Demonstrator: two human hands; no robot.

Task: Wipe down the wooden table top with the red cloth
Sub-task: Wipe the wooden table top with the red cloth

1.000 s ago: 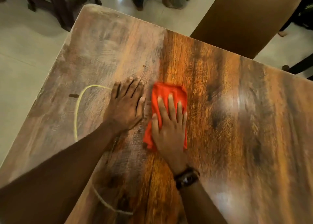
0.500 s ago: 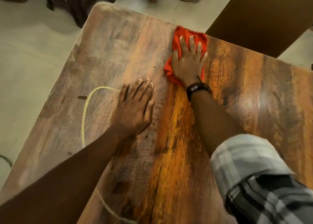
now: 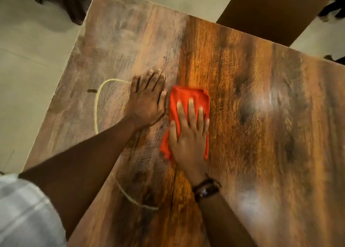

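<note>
Head view: right hand [image 3: 188, 134] flat on red cloth [image 3: 187, 93], left hand [image 3: 147, 101] flat on table top [image 3: 261, 116]

Desk [image 3: 261, 116]: wood-grain top, warm brown, glossy with glare patches on the right half, dull, hazy and scuffed on the left half. Red cloth [image 3: 188, 95]: soft fabric, matt, creased. Floor [image 3: 28, 60]: pale tile, smooth, faint sheen. Wrist strap [image 3: 206, 189]: dark, looks like leather, shiny face. Sleeve [image 3: 24, 213]: pale cloth, matt, blurred. Brown panel [image 3: 270, 9] beyond the desk: smooth, matt.
</note>
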